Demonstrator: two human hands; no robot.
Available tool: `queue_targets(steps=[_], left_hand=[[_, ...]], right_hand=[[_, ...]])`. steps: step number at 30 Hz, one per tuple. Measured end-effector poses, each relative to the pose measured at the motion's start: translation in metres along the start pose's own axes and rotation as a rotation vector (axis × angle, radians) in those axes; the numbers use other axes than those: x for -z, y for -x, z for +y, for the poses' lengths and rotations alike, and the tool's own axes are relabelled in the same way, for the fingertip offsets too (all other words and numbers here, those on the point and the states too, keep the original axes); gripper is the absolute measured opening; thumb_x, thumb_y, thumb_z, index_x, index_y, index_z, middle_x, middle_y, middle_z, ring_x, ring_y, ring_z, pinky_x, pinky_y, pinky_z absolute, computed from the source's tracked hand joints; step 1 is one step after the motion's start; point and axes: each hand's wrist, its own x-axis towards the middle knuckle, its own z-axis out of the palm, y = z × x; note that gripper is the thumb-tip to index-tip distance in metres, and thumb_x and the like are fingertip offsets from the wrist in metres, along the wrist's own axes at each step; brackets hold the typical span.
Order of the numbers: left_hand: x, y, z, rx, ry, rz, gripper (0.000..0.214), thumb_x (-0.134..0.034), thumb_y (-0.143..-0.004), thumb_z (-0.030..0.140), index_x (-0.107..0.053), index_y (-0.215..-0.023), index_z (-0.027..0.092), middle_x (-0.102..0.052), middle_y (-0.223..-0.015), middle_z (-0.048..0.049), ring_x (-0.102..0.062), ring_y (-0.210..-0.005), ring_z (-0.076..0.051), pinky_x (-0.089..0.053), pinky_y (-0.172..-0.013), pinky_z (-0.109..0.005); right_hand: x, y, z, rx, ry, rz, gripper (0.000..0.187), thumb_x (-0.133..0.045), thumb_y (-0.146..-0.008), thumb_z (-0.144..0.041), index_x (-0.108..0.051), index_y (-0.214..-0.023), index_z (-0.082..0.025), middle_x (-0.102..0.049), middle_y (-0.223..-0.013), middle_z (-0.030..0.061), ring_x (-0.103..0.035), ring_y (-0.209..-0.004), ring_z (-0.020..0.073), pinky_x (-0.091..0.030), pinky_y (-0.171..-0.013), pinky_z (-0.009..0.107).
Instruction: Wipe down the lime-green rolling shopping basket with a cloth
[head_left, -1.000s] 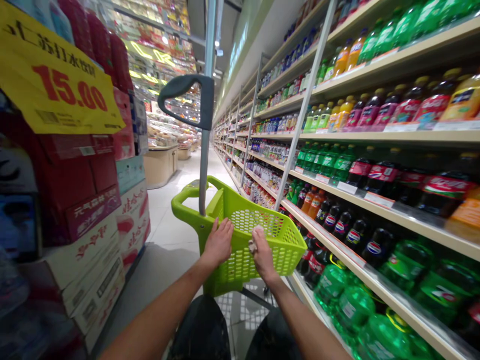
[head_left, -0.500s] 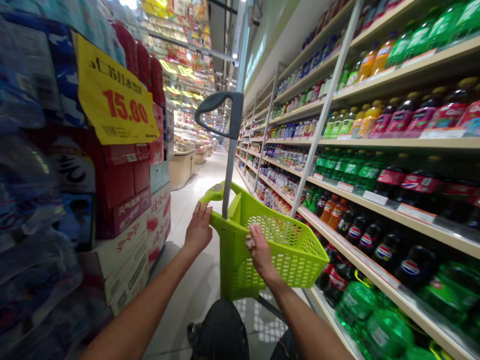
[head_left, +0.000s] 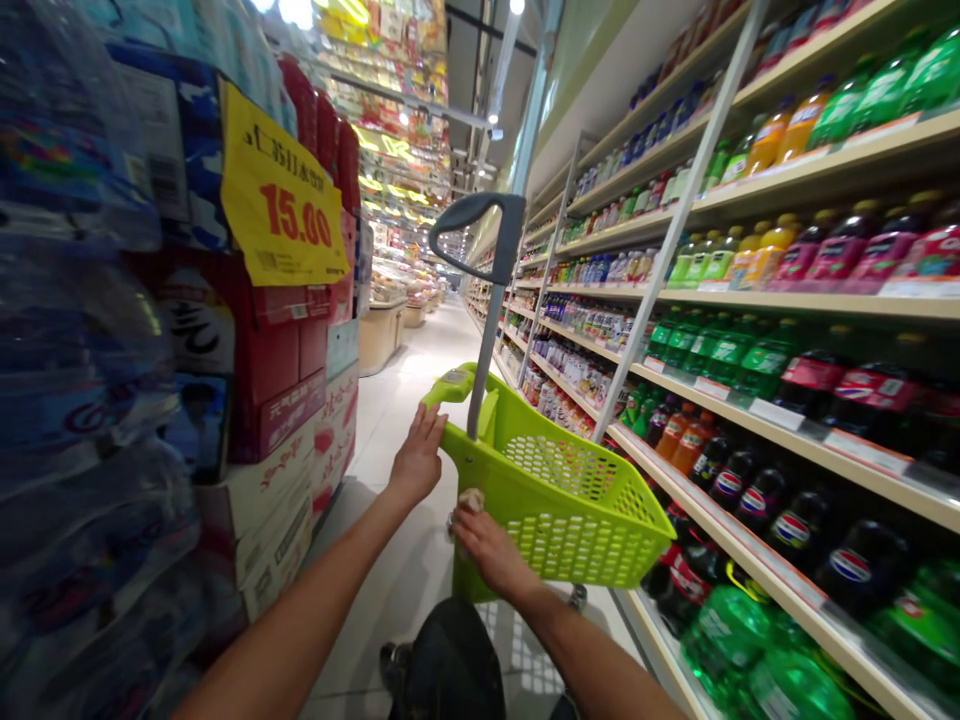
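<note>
A lime green plastic shopping basket (head_left: 600,510) on wheels stands on the aisle floor in front of me, its grey pull handle (head_left: 480,235) raised on a pole. My left hand (head_left: 416,462) lies with fingers stretched against the basket's left rim near the pole. My right hand (head_left: 484,545) is closed on a small crumpled pale cloth (head_left: 471,499) and presses it on the basket's near corner. The basket looks empty inside.
Shelves of soft drink bottles (head_left: 757,470) run along the right, close beside the basket. On the left rise stacked cartons and shrink-wrapped packs with a yellow 15.00 price sign (head_left: 281,205). The tiled aisle (head_left: 390,420) stretches ahead between them. My knees show at the bottom.
The view has swung left. My right hand slid with the cloth from the basket's near rim down to its near corner. My left hand stayed at the left rim by the pole.
</note>
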Motion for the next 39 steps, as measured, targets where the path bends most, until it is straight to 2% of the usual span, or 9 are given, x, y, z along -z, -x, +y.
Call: queue_targets(steps=[4,8,11,13,16,18,24,32,39], left_hand=[[0.001,0.001,0.000,-0.021,0.009,-0.019,0.065,-0.032,-0.064,-0.005,-0.037,-0.126,0.013,-0.029,-0.140,-0.0047,-0.008,-0.133,-0.017,-0.029,-0.106,-0.033],[0.000,0.000,-0.001,-0.051,0.001,0.010,0.064,-0.032,-0.063,-0.006,-0.041,-0.124,0.012,-0.034,-0.138,-0.0056,-0.012,-0.133,-0.019,-0.032,-0.104,-0.034],[0.001,-0.001,0.000,-0.053,-0.045,0.017,0.062,-0.033,-0.063,-0.005,-0.043,-0.122,0.011,-0.037,-0.136,-0.0080,-0.016,-0.132,-0.022,-0.032,-0.102,-0.040],[0.005,0.000,0.001,-0.044,-0.083,-0.001,0.063,-0.034,-0.063,-0.003,-0.042,-0.124,0.011,-0.036,-0.137,-0.0090,-0.018,-0.131,-0.024,-0.031,-0.101,-0.045],[0.011,0.001,0.003,-0.024,-0.126,-0.041,0.066,-0.035,-0.062,-0.002,-0.041,-0.125,0.014,-0.034,-0.138,-0.0081,-0.021,-0.130,-0.025,-0.024,-0.102,-0.052],[0.013,0.002,0.003,-0.019,-0.142,-0.056,0.067,-0.035,-0.061,-0.001,-0.041,-0.126,0.016,-0.032,-0.139,-0.0071,-0.021,-0.130,-0.024,-0.020,-0.103,-0.054],[0.014,0.003,0.003,-0.011,-0.142,-0.051,0.069,-0.035,-0.061,0.000,-0.040,-0.127,0.017,-0.028,-0.141,-0.0047,-0.018,-0.131,-0.023,-0.016,-0.103,-0.055],[0.010,0.004,0.003,0.002,-0.147,-0.051,0.070,-0.034,-0.060,0.000,-0.039,-0.128,0.017,-0.028,-0.141,-0.0050,-0.018,-0.131,-0.023,-0.017,-0.102,-0.055],[0.011,0.004,0.009,0.013,-0.184,-0.053,0.070,-0.034,-0.060,0.000,-0.038,-0.128,0.015,-0.025,-0.142,-0.0052,-0.017,-0.132,-0.022,-0.018,-0.102,-0.055]], right_hand=[[0.005,-0.002,-0.005,0.023,-0.044,0.016,0.026,-0.045,-0.084,-0.015,-0.059,-0.106,-0.018,-0.062,-0.109,0.0090,-0.049,-0.113,0.0164,-0.044,-0.093,0.030],[0.066,-0.093,0.017,-0.073,-0.016,0.405,0.035,-0.039,-0.085,-0.011,-0.051,-0.118,-0.018,-0.051,-0.124,0.0097,-0.039,-0.122,0.0178,-0.039,-0.099,0.037],[0.105,-0.153,0.037,0.015,0.077,0.520,0.032,-0.040,-0.085,-0.012,-0.052,-0.115,-0.015,-0.048,-0.127,0.0110,-0.029,-0.128,0.0207,-0.032,-0.103,0.044],[0.111,-0.164,0.047,0.169,0.191,0.398,0.029,-0.038,-0.086,-0.014,-0.057,-0.108,-0.014,-0.053,-0.121,0.0107,-0.028,-0.128,0.0198,-0.033,-0.103,0.043],[0.108,-0.159,0.061,0.437,0.324,0.058,0.026,-0.039,-0.087,-0.016,-0.061,-0.099,-0.016,-0.059,-0.114,0.0066,-0.033,-0.126,0.0178,-0.035,-0.102,0.039],[0.117,-0.166,0.070,0.480,0.371,-0.053,0.026,-0.039,-0.087,-0.014,-0.060,-0.102,-0.016,-0.056,-0.118,0.0059,-0.031,-0.127,0.0175,-0.033,-0.104,0.039],[0.180,-0.234,0.089,0.228,0.390,0.129,0.033,-0.034,-0.089,-0.014,-0.052,-0.116,-0.014,-0.041,-0.133,0.0090,-0.016,-0.132,0.0184,-0.022,-0.108,0.045],[0.136,-0.169,0.071,0.455,0.332,-0.235,0.034,-0.035,-0.088,-0.015,-0.049,-0.119,-0.016,-0.048,-0.128,0.0055,-0.028,-0.128,0.0162,-0.028,-0.107,0.037],[0.155,-0.202,0.086,0.219,0.382,0.070,0.035,-0.033,-0.088,-0.012,-0.050,-0.118,-0.014,-0.039,-0.135,0.0090,-0.011,-0.133,0.0197,-0.021,-0.108,0.046]])
